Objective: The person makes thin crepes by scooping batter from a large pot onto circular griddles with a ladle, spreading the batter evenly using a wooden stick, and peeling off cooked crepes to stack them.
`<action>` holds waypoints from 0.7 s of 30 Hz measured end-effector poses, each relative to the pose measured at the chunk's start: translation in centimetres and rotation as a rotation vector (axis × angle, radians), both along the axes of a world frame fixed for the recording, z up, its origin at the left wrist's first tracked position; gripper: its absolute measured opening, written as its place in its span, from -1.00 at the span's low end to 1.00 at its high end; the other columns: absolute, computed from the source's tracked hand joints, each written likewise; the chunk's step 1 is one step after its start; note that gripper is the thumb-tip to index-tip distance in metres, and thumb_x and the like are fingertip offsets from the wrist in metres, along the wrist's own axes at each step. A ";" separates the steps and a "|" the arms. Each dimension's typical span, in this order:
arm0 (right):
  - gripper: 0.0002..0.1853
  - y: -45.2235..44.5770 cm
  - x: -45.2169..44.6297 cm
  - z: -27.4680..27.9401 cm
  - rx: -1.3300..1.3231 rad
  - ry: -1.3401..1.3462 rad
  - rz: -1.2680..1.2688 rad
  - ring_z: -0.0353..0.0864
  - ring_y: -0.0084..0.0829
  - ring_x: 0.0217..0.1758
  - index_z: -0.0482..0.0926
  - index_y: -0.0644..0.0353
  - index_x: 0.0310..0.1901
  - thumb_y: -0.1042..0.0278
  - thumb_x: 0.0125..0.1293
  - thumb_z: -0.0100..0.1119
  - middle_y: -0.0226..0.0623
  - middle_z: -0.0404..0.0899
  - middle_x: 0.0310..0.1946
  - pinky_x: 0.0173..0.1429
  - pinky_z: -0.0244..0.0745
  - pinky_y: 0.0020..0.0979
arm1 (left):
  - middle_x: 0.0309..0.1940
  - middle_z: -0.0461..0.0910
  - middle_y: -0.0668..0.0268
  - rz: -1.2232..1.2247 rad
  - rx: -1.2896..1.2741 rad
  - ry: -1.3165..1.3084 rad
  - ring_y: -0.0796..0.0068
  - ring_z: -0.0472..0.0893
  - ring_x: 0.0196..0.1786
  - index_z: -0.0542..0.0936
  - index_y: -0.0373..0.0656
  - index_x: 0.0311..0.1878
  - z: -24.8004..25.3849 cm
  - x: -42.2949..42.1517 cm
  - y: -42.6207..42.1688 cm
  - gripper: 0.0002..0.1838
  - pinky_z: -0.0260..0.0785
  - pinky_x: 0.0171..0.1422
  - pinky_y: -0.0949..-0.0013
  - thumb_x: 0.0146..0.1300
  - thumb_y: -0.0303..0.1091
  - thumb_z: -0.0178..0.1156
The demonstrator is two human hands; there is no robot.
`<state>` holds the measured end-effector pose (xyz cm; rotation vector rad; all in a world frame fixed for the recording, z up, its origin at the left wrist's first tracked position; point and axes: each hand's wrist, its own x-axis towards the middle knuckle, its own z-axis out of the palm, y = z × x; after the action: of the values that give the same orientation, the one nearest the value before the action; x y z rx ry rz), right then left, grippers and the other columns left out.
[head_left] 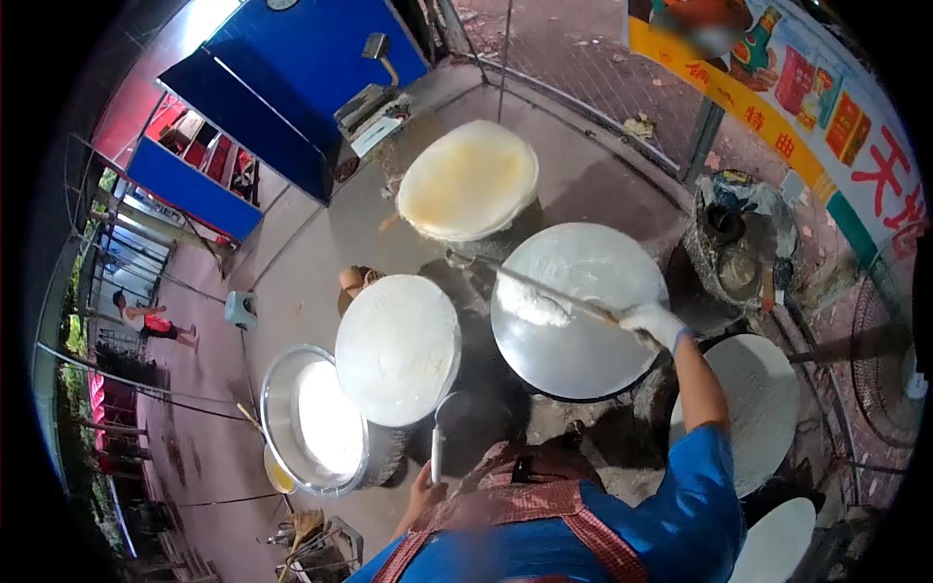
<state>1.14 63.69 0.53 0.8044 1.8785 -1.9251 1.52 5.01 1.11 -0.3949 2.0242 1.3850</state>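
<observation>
Our right hand [653, 324] wraps fingers round a rod [554, 291] over the griddle [573, 345]; our left hand [425, 494] apparently grips a handle [436, 457].

fisheye distortion, black corners; white glare inside the metal basin [279, 413], shadows across the floor [603, 180].

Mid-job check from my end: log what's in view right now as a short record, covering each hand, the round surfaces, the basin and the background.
Right hand: in a pale glove, gripping a long-handled tool
Tool position: across the large round plate; contact unclear
Plate surface: white patch
Left hand: holding a white-handled tool
Left of plate: pale disc
Beyond: yellowish round
Basin: metal, white contents
Background: person, pale-blue stool
</observation>
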 end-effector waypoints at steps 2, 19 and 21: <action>-0.84 -0.8 3.6 -0.5 -0.086 -0.071 -0.028 0.26 -0.58 -0.77 0.54 0.21 -0.50 0.31 0.09 0.24 -0.47 0.36 -0.74 -0.71 0.08 -0.46 | -0.53 0.43 0.47 0.047 0.054 -0.045 0.66 0.40 -0.53 0.27 0.06 0.32 0.3 0.1 -0.2 -0.29 0.24 -0.49 0.54 0.06 -0.65 0.14; -0.81 2.9 7.0 1.6 0.045 -0.210 0.180 0.35 -0.58 -0.74 0.57 0.19 -0.53 0.24 -0.03 0.27 -0.36 0.44 -0.74 -0.70 0.12 -0.45 | -0.61 0.40 0.37 0.257 0.162 -0.135 0.59 0.36 -0.65 0.18 0.14 0.35 0.1 2.9 -1.9 -0.21 0.18 -0.62 0.48 0.05 -0.72 0.09; -0.78 2.5 3.1 0.6 0.198 -0.088 0.104 0.34 -0.59 -0.74 0.63 0.20 -0.40 0.23 -0.04 0.28 -0.38 0.44 -0.72 -0.68 0.12 -0.46 | -0.61 0.40 0.37 0.277 0.173 -0.119 0.60 0.36 -0.66 0.17 0.13 0.36 0.2 3.2 -2.3 -0.21 0.18 -0.63 0.48 0.05 -0.72 0.08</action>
<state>4.20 66.21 1.12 0.8172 2.0370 -1.6345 4.75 2.74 1.27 -0.6837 1.7864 1.6473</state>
